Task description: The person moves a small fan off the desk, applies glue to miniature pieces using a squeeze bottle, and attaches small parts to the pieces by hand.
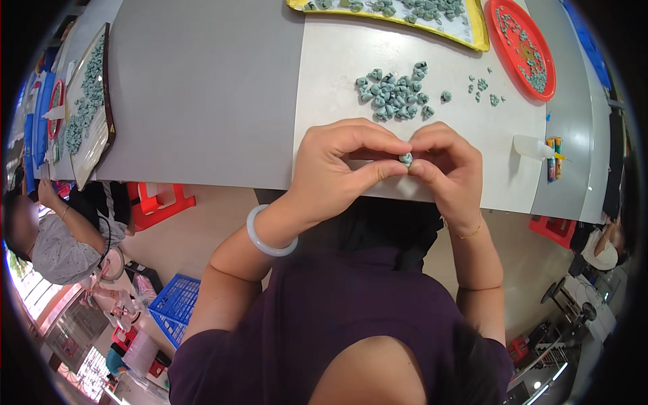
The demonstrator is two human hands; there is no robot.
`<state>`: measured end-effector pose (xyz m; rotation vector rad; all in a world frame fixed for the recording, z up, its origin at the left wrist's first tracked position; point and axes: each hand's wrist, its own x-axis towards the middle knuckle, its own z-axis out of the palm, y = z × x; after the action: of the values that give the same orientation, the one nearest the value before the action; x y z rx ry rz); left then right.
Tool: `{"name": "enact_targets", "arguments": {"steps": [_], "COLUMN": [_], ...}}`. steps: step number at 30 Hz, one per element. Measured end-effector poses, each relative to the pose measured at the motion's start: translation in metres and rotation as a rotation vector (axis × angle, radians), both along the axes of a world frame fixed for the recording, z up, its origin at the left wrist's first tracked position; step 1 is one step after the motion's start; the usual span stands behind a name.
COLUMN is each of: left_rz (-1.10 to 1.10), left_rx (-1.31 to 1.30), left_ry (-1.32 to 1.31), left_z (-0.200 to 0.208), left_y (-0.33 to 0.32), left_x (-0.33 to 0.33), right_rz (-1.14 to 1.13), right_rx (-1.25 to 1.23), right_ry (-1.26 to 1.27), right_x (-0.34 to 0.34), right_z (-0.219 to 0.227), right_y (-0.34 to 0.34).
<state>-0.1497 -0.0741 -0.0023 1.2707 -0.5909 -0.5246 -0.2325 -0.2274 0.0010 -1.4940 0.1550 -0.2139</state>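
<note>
My left hand (337,169) and my right hand (449,165) meet at the near edge of a white board (351,67), fingertips pinched together on one small blue-green piece (406,159). A pale bangle (264,233) sits on my left wrist and a thin gold bracelet on my right. Just beyond my hands lies a pile of several similar blue-green pieces (395,91), with a few loose ones (482,88) to its right.
A yellow tray (476,27) and a red round tray (547,67) with more pieces lie at the far side. A white squeeze bottle (533,146) and small tubes lie at the right. Another person (57,236) sits at the left near a framed board of pieces (91,101). A blue crate (177,304) stands on the floor.
</note>
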Motion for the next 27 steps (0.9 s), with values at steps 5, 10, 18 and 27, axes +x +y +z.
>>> {"name": "enact_targets", "arguments": {"steps": [5,10,18,27], "left_rz": [-0.033,-0.053,-0.05,-0.149], "left_rx": [0.021,0.047,0.037,0.057], "left_ry": [0.001,0.051,0.052,0.308], "left_z": [0.0,0.0,-0.002,0.013], "left_y": [0.001,0.001,-0.001,0.006], "left_x": [0.0,0.0,0.0,0.0], "right_rz": [-0.099,-0.168,-0.145,-0.003], "right_rx": [-0.194,-0.327,-0.571,-0.429], "right_ry": [-0.143,-0.187,-0.266,-0.198], "right_x": [-0.004,-0.008,-0.009,-0.006], "right_z": [-0.006,-0.005,-0.004,0.005], "right_y": [0.005,0.009,0.011,0.004]}}
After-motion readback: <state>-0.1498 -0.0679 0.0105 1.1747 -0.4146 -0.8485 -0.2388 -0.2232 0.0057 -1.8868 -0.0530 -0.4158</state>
